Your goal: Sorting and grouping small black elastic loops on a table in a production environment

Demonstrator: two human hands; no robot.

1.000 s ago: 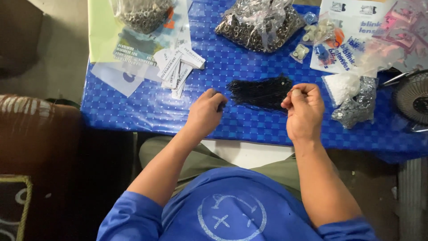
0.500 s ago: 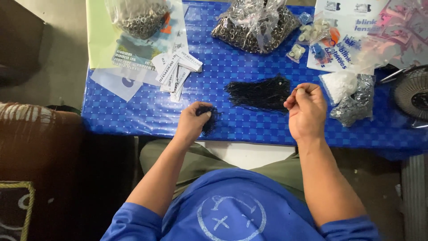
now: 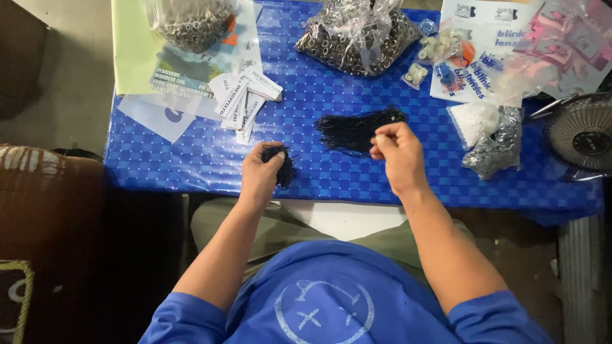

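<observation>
Head view looks down on a blue table (image 3: 191, 159). Left hand (image 3: 260, 175) is curled around a small black bundle (image 3: 284, 167) at the table's near edge; its fingertips are hidden. Right hand (image 3: 398, 153) pinches thumb and forefinger together over a black pile (image 3: 354, 129), though whatever it nips is too fine to see. White tags (image 3: 245, 102) lie near the left hand.

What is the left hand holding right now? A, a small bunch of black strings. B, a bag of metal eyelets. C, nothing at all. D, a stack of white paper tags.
A: the left hand is closed around a small bunch of black strings on the blue table, apart from the bigger black pile.
</observation>
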